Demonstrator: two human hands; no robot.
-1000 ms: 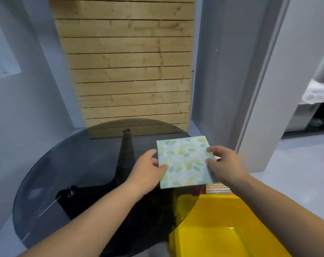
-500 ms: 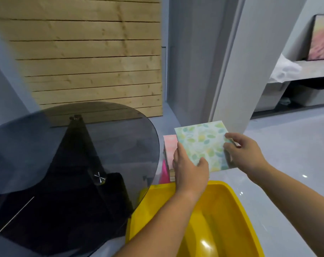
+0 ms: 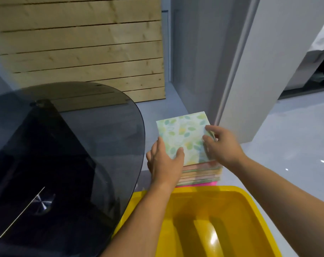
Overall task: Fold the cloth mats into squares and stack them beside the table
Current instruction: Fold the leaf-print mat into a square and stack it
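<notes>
A folded square cloth mat with a pale green and yellow leaf print lies on top of a stack of folded mats on the floor, right of the table. My left hand grips the mat's near left corner, thumb on top. My right hand pinches its right edge with the fingers curled over it. The stack shows several pastel layers and a bright pink one at the bottom.
A round dark glass table with a black base fills the left. A yellow plastic tub sits just below the stack, under my forearms. A wooden slat panel and a grey wall corner stand behind.
Both hands carried the leaf-print mat from over the table's edge to the right and down onto the stack on the floor. The view turned right and downward.
</notes>
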